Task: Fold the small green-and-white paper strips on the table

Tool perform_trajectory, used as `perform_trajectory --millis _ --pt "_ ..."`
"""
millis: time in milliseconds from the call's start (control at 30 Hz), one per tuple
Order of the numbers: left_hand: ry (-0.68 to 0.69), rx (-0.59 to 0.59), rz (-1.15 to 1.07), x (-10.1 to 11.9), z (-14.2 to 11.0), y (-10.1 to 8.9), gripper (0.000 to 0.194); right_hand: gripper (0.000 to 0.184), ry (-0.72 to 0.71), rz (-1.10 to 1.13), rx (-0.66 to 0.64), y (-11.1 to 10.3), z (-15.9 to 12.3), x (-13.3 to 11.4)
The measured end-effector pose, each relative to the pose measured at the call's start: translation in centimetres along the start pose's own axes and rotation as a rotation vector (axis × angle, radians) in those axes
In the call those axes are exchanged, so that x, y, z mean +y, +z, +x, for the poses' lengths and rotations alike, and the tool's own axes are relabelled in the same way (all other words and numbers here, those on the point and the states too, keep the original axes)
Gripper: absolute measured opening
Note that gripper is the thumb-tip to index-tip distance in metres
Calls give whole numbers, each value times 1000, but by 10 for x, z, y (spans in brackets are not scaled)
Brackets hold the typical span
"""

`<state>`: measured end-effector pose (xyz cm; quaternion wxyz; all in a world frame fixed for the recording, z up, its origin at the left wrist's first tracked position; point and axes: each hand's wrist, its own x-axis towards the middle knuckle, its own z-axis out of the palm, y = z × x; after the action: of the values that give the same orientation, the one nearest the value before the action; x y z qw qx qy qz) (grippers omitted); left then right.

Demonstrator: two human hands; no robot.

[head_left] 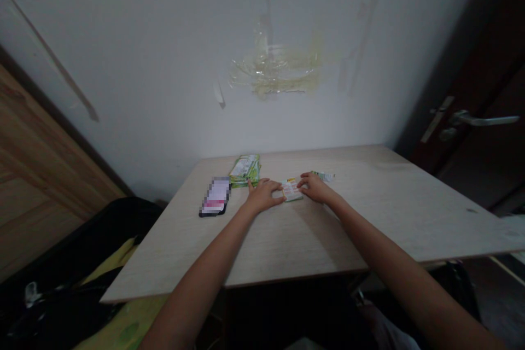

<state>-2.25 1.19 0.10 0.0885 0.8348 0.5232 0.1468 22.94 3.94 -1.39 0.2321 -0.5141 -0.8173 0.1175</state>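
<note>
On the table between my hands is a small, flat, white-and-green printed packet (pixel 292 190), with pinkish print and a yellow patch at its far edge. My left hand (pixel 261 194) holds its left edge, thumb near and fingers at the far side. My right hand (pixel 315 188) has bent fingertips on its right edge. A stack of green-and-white packets (pixel 246 168) lies just beyond my left hand. Another green-and-white piece (pixel 325 176) shows behind my right hand, partly hidden by it.
A phone (pixel 215 197) with a blurred screen lies left of my left hand on the pale wooden table (pixel 394 197). The wall (pixel 164 65) with old tape (pixel 283 74) borders the far edge. A dark door with a metal handle (pixel 484 119) stands to the right.
</note>
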Motion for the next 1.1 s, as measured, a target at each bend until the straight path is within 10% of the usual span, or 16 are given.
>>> perform_trajectory --millis 1100 --pt "-14 65 13 4 1 9 47 35 -52 100 -118 -9 -11 16"
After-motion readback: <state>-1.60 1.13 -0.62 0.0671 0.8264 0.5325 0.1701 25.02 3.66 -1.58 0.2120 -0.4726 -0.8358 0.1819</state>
